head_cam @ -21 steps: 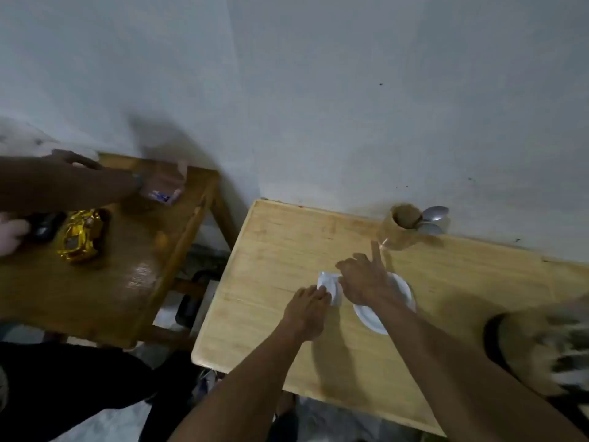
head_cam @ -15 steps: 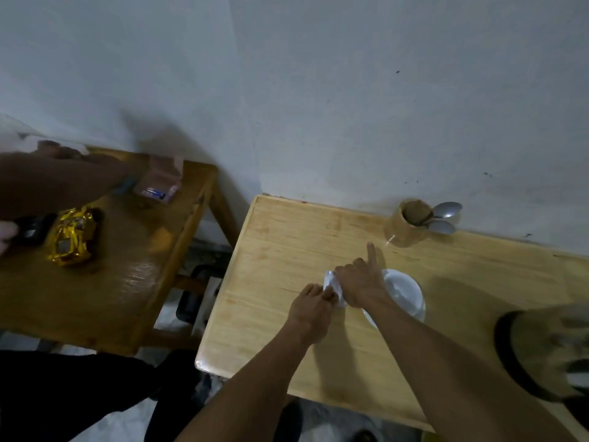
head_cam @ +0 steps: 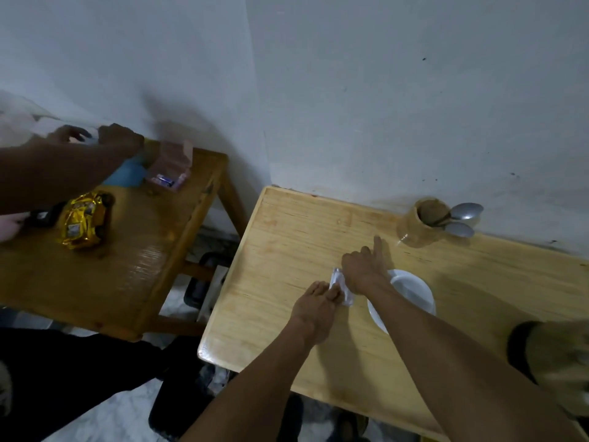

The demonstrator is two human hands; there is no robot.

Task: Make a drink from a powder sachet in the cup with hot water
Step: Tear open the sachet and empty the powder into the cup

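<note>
Both hands pinching the sachet, right by the cup

Left hand [head_cam: 314,306] and right hand [head_cam: 363,269] grip the white sachet [head_cam: 341,287] between them on the pale wood worktop [head_cam: 287,237], white cup [head_cam: 411,293] just right; spoon holder [head_cam: 425,223] by the wall.

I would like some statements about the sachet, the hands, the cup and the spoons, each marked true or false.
1. Both hands, left hand and right hand, hold the white sachet. True.
2. The sachet is held over the darker table. False: it is over the light wooden table, beside the white cup.
3. Two spoons stand in the brown holder near the wall. True.
4. The gold packet lies next to the cup. False: it lies on the darker table to the left.
</note>
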